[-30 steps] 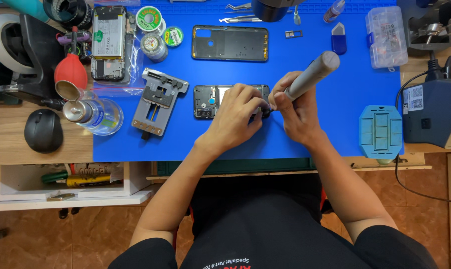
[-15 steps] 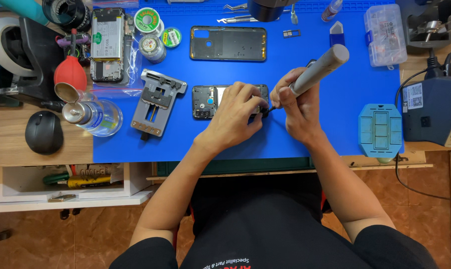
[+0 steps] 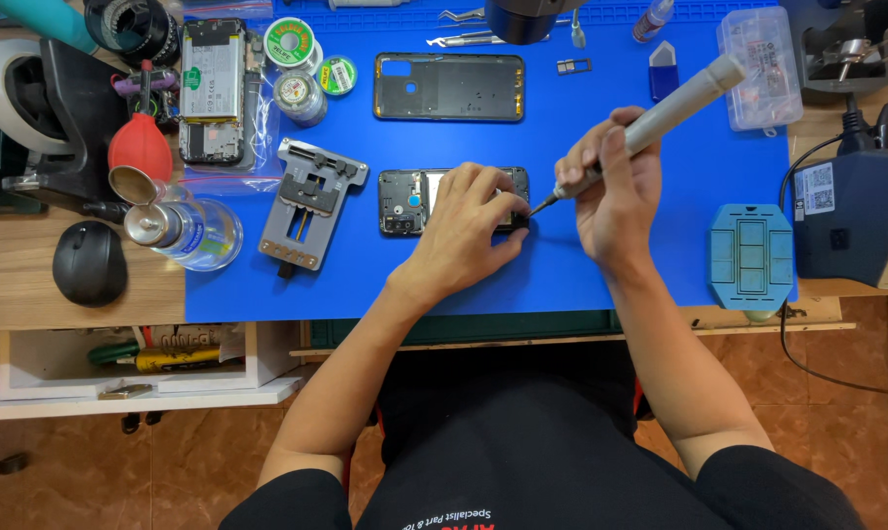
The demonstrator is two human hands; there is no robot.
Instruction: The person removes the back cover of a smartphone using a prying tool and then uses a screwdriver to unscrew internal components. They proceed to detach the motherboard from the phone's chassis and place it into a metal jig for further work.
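Note:
An opened black phone [image 3: 405, 201] lies flat on the blue work mat [image 3: 611, 275]. My left hand [image 3: 473, 231] rests on top of it, fingers spread over its right half and pressing it down. A grey electric screwdriver [image 3: 660, 108] is gripped in my right hand [image 3: 611, 191]; its thin tip touches the phone's right end next to my left fingertips. The phone's right part is hidden under my left hand.
On the mat: a black phone frame [image 3: 449, 86], a grey metal board holder [image 3: 312, 201], a blue screw tray [image 3: 751, 257], solder spools [image 3: 289, 41], tweezers, a clear parts box [image 3: 758, 69]. A second phone [image 3: 211, 88], red blower [image 3: 140, 147], glass bottle [image 3: 184, 231] and mouse [image 3: 89, 262] sit left. Grey equipment [image 3: 851, 221] stands right.
The screwdriver tip has shifted slightly at the phone's right end; both hands stay in about the same place on the phone.

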